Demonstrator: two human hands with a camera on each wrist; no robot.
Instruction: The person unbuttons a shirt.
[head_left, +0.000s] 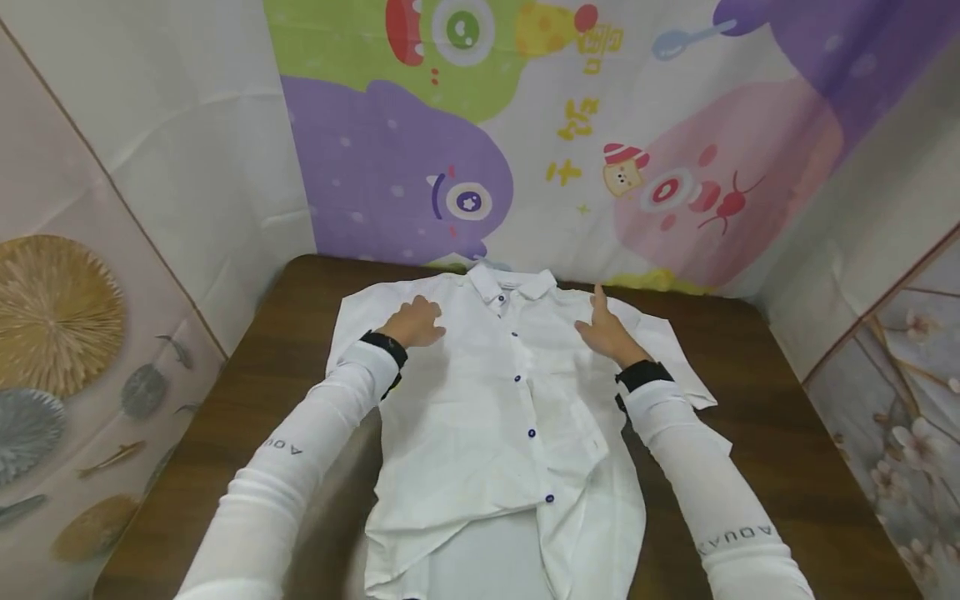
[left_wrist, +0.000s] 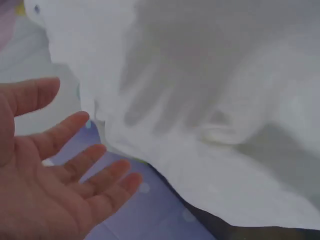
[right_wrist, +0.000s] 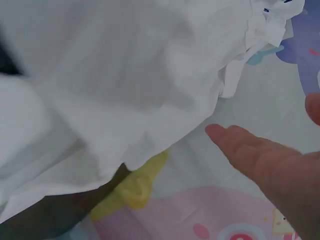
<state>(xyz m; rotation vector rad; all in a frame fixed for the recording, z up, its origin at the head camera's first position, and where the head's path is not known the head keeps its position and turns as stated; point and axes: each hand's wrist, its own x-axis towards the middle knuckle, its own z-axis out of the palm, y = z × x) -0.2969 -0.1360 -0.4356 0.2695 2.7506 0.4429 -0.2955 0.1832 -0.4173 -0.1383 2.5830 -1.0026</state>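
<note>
A white short-sleeved shirt (head_left: 480,417) lies front up on the brown table, its collar (head_left: 517,283) toward the wall and dark blue buttons down the middle. The lower front hem is folded and uneven. Over the shirt's left shoulder area in the head view is my left hand (head_left: 416,323), fingers spread and slightly bent; in the left wrist view the hand (left_wrist: 55,170) holds nothing and casts a shadow on the cloth. My right hand (head_left: 606,329) hovers above the opposite shoulder with its fingers extended. Nothing is in that hand (right_wrist: 270,165) in the right wrist view.
The brown wooden table (head_left: 247,392) extends past the shirt on both sides. Behind it hangs a cartoon-printed curtain (head_left: 405,167) touching the far table edge. Patterned side panels (head_left: 60,317) stand at left and right.
</note>
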